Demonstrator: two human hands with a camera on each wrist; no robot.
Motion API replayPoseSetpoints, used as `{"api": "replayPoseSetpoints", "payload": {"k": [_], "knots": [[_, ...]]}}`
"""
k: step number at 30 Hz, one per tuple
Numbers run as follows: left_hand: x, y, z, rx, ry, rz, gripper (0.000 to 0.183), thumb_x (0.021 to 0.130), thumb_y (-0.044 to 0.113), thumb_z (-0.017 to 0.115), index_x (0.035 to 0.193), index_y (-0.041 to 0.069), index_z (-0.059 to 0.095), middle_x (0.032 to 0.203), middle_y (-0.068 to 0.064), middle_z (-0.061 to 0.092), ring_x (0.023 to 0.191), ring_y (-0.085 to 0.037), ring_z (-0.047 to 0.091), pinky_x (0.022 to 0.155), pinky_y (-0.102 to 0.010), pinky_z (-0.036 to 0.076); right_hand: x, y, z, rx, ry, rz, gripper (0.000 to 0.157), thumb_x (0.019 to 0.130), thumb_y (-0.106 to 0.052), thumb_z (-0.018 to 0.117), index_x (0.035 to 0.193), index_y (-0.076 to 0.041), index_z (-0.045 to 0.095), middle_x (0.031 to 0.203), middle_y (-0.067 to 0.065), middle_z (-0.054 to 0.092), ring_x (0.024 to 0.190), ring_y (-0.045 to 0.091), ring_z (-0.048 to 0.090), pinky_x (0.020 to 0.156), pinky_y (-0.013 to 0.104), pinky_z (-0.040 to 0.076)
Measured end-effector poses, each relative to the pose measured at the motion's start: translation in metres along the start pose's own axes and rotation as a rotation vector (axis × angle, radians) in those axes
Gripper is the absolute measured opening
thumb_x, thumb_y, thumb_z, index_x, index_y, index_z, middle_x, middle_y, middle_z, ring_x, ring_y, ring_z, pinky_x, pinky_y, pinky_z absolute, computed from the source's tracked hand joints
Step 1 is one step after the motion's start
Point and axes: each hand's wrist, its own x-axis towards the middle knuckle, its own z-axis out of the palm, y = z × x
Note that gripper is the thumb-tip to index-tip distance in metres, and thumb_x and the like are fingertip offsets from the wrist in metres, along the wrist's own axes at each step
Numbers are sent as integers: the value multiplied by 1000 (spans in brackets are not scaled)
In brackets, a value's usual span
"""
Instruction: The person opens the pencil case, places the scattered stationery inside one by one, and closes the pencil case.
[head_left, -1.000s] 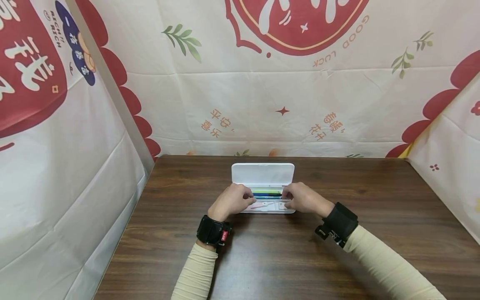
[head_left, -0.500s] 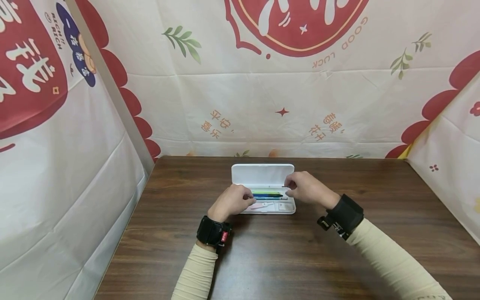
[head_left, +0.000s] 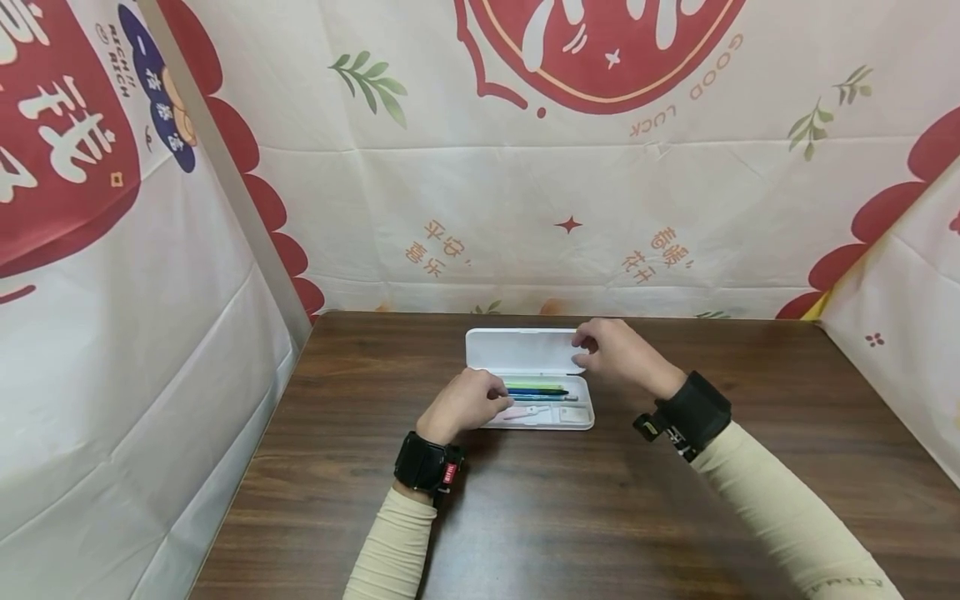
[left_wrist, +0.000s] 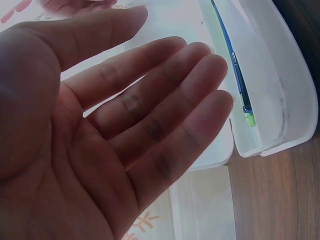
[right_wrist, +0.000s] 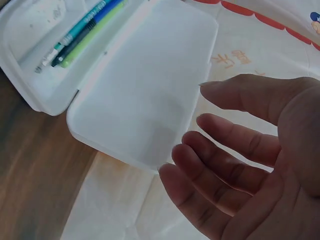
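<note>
A white pencil case [head_left: 517, 350] lies on the table with its lid raised toward the back. Inside are a lime-green pen [right_wrist: 90, 40], a dark blue pen [head_left: 536, 391] and a light blue pen [right_wrist: 75, 32]. Its front compartment holds a slim pink-and-white item [head_left: 519, 412] and a white block [head_left: 573, 415]. My left hand [head_left: 463, 404] is at the case's left end, its fingers loosely extended over the case in the left wrist view. My right hand [head_left: 618, 357] hovers at the lid's right end, fingers slightly bent, thumb apart, nothing between them.
The brown wooden table [head_left: 525, 517] stretches around the case. A white printed cloth [head_left: 525, 192] hangs behind the table's back edge, and further cloths hang at the left and right sides.
My right hand has left the pens' right ends and moved up and back to the raised lid. The left hand has stayed in place.
</note>
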Motion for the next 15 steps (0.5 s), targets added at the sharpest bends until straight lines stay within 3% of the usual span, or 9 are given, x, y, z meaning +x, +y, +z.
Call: {"api": "replayPoseSetpoints", "payload": {"k": [15], "knots": [[0,-2,-1,8,6,19,20,88,28,64,90,13,76,86,2,72,73,-9,57,68,-30,50,17,6,4,17,81,1,26,81,-10,69,103,4,67,100,21,64,91,34,58,79,49,52]]}}
